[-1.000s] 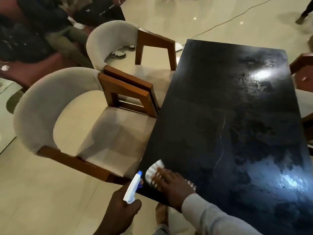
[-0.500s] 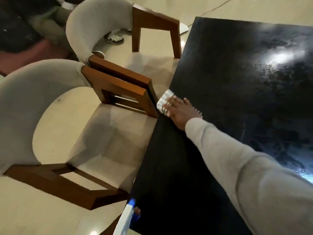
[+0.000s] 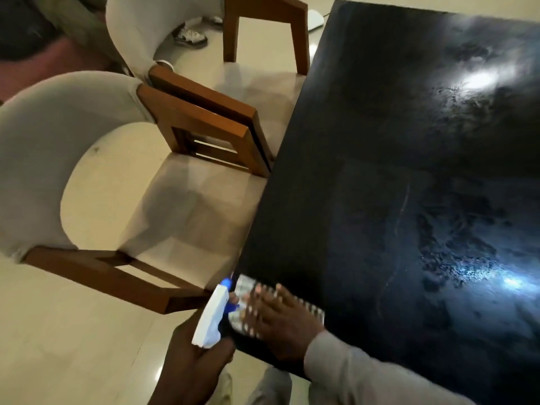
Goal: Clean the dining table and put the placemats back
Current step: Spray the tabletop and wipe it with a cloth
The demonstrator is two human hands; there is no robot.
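The black dining table (image 3: 394, 159) fills the right side, with wet streaks and glare on its top. At its near left corner my right hand (image 3: 280, 320) presses flat on a white patterned cloth (image 3: 242, 293), fingers spread; the motion blurs it. Just left of the corner my left hand (image 3: 193, 358) holds a white spray bottle (image 3: 211, 317) with a blue nozzle, below the table's edge. No placemats are in view.
Two beige cushioned chairs with brown wooden arms (image 3: 201, 124) stand tight against the table's left edge. Beyond them sits a person, with shoes (image 3: 190, 36) on the pale tiled floor (image 3: 58, 346). A white object (image 3: 315, 19) lies near the table's far corner.
My right hand slid the cloth up along the table's left edge to the chair arm, then back to the near corner. The spray bottle stays in my left hand.
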